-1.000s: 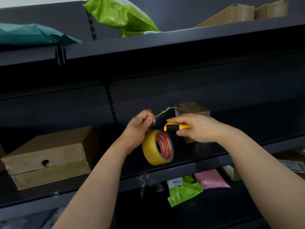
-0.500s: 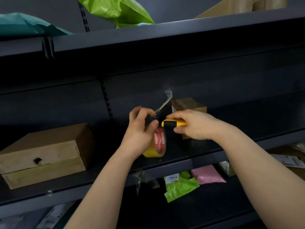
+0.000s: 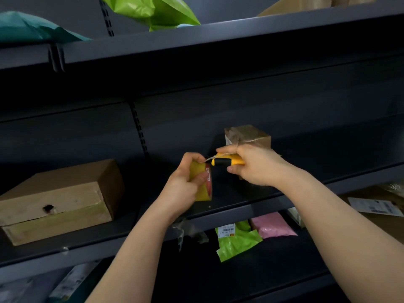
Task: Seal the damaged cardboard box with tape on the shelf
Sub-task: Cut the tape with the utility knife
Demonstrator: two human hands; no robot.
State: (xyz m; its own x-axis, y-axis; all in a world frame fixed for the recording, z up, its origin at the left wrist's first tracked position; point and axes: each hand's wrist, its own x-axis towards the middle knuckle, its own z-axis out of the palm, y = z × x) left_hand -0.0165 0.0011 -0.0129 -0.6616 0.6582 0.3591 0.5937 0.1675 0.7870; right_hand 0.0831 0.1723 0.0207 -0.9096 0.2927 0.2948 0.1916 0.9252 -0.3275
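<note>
On the middle shelf (image 3: 240, 209) a yellow tape roll (image 3: 202, 184) with a red core label is gripped by my left hand (image 3: 185, 182), turned edge-on. My right hand (image 3: 255, 165) holds a yellow and black utility knife (image 3: 227, 161) with its tip at the roll's top. A thin strip of clear tape runs between the roll and my right fingers. Behind my right hand stands a small cardboard box (image 3: 247, 136) with clear tape over its top-left corner. At the left sits a larger cardboard box (image 3: 59, 200) with a dark hole in its front.
Green (image 3: 153, 9) and teal (image 3: 32, 27) mailer bags and cardboard boxes (image 3: 295, 5) lie on the top shelf. The shelf below holds a green bag (image 3: 236, 241), a pink bag (image 3: 273, 224) and labelled parcels (image 3: 371, 206). Crumpled tape scraps (image 3: 188, 230) hang from the middle shelf's front edge.
The loose tape strip that stood up above my hands now lies over the small box's corner. My left hand has turned the roll edge-on and gripped it more fully. The view shifted slightly.
</note>
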